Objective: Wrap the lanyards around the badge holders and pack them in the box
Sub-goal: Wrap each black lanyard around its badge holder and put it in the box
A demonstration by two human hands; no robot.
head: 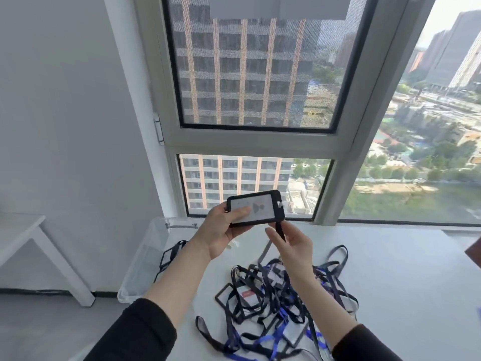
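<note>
My left hand (221, 230) holds a black-framed badge holder (257, 207) lifted above the table, thumb across its clear face. My right hand (294, 243) pinches that holder's dark lanyard (280, 230) just below the right end of the frame. Beneath my hands lies a tangled pile of badge holders and lanyards (276, 303), black and blue, on the white table (403, 269). A clear plastic box (145, 259) stands at the table's left edge, with one wrapped badge holder (170, 254) inside.
A large window (255, 100) rises right behind the table. A small white side table (31, 241) stands at the left against the wall. At the far right edge a dark reddish object (475, 250) pokes into view.
</note>
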